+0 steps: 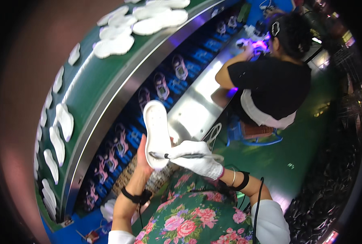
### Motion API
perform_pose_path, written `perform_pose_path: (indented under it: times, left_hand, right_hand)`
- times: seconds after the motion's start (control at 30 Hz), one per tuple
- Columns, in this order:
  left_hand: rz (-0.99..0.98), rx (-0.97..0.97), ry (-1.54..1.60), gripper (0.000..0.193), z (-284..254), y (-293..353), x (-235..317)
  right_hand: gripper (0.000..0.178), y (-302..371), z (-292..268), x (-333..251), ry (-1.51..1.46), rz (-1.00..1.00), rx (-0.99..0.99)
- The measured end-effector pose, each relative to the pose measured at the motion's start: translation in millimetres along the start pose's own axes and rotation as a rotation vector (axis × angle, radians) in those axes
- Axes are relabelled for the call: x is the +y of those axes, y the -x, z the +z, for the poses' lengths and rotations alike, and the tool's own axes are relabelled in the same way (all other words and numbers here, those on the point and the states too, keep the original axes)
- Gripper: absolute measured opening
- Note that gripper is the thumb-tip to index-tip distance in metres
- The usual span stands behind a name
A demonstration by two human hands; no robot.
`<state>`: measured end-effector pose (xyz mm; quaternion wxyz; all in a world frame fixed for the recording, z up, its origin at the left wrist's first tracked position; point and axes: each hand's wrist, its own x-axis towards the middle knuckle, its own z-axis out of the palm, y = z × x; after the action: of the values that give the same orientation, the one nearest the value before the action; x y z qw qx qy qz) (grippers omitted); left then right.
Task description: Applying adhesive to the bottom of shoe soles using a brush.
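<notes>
A white shoe sole (pixel 156 126) stands tilted in front of me, its hollow inner side facing me. My left hand (pixel 142 160), bare, grips it along its left edge near the heel; some of the fingers are hidden behind it. In a white glove, my right hand (pixel 195 158) is closed around a thin brush (pixel 185 155), held like a pen. The dark tip of the brush reaches into the heel end of the sole. Whether the tip is wet cannot be made out.
Left of me, a curved green conveyor (pixel 91 85) carries several white soles (pixel 64 122). Beside it, a lower blue rack (pixel 177 87) holds pink and white shoe uppers (pixel 161 86). A metal worktop (pixel 201 97) runs ahead. A co-worker (pixel 274 77) sits at the right on a stool (pixel 254 132).
</notes>
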<state>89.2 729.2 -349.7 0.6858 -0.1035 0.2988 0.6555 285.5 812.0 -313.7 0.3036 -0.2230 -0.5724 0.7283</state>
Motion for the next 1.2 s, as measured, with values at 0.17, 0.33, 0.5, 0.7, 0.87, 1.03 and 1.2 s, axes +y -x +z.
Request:
perform_pose_path:
  times: [0.17,0.33,0.5,0.7,0.87,1.03,1.2]
  left_hand:
    - [-0.108,-0.227,-0.018,0.077,-1.5,-8.3,1.9]
    - [-0.054,-0.016,0.122,0.077,47.4,-35.5,6.4]
    - [-0.023,-0.476,-0.29,0.091,76.5,-68.1,32.4]
    - [-0.038,-0.788,-0.352,0.101,164.0,-147.5,54.2]
    - [-0.042,-0.82,0.096,0.078,364.5,-276.9,49.5]
    - [0.432,-0.227,-0.316,0.09,467.6,-404.8,107.6]
    - [0.702,-0.545,-1.11,0.082,390.4,-370.0,-27.5]
  right_hand:
    - [0.022,-45.8,-29.5,-20.2,0.62,-0.551,0.016]
    - [0.018,-36.7,-47.5,-31.3,0.296,-0.339,-0.098]
    - [0.012,5.8,-103.0,-42.9,-0.133,-0.115,0.135]
    - [0.02,52.2,-151.8,-28.6,-0.456,-0.086,0.403]
    - [0.017,66.8,-183.7,-9.2,-0.294,-0.005,0.618]
    - [0.016,39.6,-182.6,10.1,-0.192,0.211,0.54]
    - [0.016,54.2,-205.9,30.2,-0.17,0.215,0.562]
